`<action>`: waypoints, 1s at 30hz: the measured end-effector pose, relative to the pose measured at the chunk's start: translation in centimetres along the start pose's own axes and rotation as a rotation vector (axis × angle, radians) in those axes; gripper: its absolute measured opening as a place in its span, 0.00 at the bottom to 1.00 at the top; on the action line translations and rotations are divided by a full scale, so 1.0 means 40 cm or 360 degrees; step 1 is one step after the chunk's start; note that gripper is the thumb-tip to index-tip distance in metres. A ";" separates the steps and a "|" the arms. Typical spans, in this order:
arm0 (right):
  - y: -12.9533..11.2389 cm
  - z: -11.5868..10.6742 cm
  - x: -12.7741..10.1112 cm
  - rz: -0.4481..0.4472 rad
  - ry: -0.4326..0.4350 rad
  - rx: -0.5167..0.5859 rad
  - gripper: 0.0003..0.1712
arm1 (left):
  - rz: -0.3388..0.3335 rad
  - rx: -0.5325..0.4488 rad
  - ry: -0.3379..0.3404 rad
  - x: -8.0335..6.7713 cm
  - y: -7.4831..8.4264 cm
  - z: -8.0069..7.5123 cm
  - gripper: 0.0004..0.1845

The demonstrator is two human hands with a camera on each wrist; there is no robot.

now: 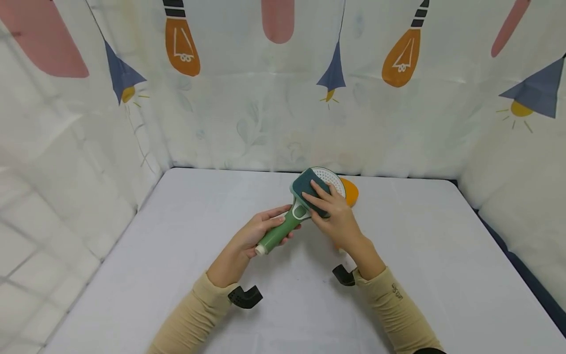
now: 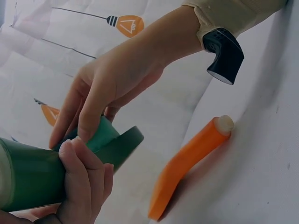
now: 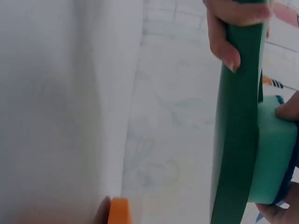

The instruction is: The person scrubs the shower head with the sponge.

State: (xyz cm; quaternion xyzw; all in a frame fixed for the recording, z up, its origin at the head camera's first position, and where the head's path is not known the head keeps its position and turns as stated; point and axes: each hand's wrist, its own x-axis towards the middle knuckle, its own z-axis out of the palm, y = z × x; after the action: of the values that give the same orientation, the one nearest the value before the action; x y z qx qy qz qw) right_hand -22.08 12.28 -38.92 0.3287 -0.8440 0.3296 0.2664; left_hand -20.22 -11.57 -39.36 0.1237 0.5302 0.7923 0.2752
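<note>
My left hand (image 1: 258,231) grips the green handle of a paddle-shaped grater (image 1: 287,223) and holds it tilted above the table. Its round white perforated face (image 1: 330,178) points away from me. My right hand (image 1: 331,211) presses a dark teal sponge (image 1: 307,187) against that face, fingers curled over it. In the left wrist view my fingers (image 2: 84,179) wrap the green handle (image 2: 32,175) while the right hand (image 2: 112,79) reaches in from above. The right wrist view shows the grater's green edge (image 3: 236,135) and the sponge's lighter teal side (image 3: 271,154).
An orange paddle-shaped tool (image 1: 349,191) lies on the white table (image 1: 177,275) just behind the grater, its handle (image 2: 189,163) visible from the left wrist. Printed curtain walls (image 1: 247,108) close off the back and both sides.
</note>
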 end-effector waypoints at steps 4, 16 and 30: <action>0.020 -0.015 0.000 0.0086 0.0011 -0.0022 0.26 | 0.0008 0.0000 0.0013 0.002 0.000 0.006 0.29; 0.056 -0.046 0.000 0.0259 0.0167 -0.0108 0.26 | 0.0038 -0.0002 0.0068 -0.007 0.004 0.009 0.30; -0.015 0.001 -0.001 -0.0013 -0.0018 -0.0037 0.28 | 0.0001 0.0036 0.0061 -0.004 0.001 0.008 0.30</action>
State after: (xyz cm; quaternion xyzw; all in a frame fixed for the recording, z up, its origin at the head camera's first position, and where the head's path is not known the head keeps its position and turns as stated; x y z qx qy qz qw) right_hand -21.64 11.91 -38.74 0.3309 -0.8479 0.3169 0.2668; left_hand -19.96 -11.43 -39.17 0.1118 0.5444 0.7886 0.2632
